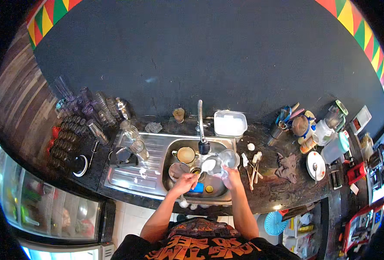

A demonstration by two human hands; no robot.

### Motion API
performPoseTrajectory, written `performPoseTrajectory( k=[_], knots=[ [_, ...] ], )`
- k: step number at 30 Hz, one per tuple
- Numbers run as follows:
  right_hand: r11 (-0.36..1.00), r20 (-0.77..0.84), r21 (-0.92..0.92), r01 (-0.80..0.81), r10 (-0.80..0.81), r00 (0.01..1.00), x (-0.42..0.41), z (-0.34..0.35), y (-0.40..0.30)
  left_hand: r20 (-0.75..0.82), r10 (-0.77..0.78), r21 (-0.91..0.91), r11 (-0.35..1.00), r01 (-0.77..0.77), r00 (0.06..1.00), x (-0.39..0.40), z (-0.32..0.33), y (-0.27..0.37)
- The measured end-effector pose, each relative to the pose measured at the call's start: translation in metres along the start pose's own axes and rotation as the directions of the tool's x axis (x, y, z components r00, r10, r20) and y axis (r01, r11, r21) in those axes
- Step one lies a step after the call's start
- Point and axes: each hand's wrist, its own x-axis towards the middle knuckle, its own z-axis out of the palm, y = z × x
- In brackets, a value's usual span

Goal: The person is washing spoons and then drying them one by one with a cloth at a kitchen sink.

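Observation:
My left hand (186, 184) grips the handle of a spoon (208, 165) whose bowl looks white, held over the steel sink (169, 148). Just right of it, my right hand (232, 177) is closed around a clear glass or cup (230, 158). The spoon's bowl is close to that cup; whether they touch, I cannot tell. Above them hangs the black head of a flexible tap (204, 147). In the basin lie a mug (185, 155), a round bowl or cup (178, 170), a blue sponge (197, 188) and a small yellow round piece (209, 188).
Glasses (139, 149) stand on the ridged drainboard (133, 180) to the left, with rows of upturned glassware (71, 133) beyond. Forks (253, 167), a crumpled cloth (286, 167) and a plate (315, 165) lie on the right counter. A white tub (230, 123) sits behind the sink.

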Motion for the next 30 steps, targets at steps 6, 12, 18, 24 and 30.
performPoseTrajectory(
  k=[6,12,18,24,30],
  knots=[
    [0.9,0.269,0.418,-0.122,0.006,0.963,-0.012,0.007,-0.014,-0.098,-0.096,-0.012,0.995,0.095,0.991,0.022,0.041,-0.023],
    [0.983,0.232,0.179,0.04,-0.082,0.969,0.025,-0.056,-0.008,-0.193,0.07,0.21,0.977,-0.029,0.979,0.038,0.083,-0.018],
    [0.986,-0.039,-0.065,0.156,-0.159,0.987,0.045,-0.051,-0.014,-0.319,0.036,0.27,0.961,0.055,0.947,0.049,0.094,-0.021],
    [0.986,-0.185,-0.062,-0.156,0.142,0.972,0.066,-0.069,-0.018,-0.245,-0.032,0.158,0.985,0.072,0.969,0.046,0.088,-0.037],
    [0.997,0.06,0.074,-0.032,0.028,0.998,0.062,-0.072,0.0,-0.285,-0.119,-0.066,0.992,0.104,0.951,0.05,0.085,-0.038]
  ],
)
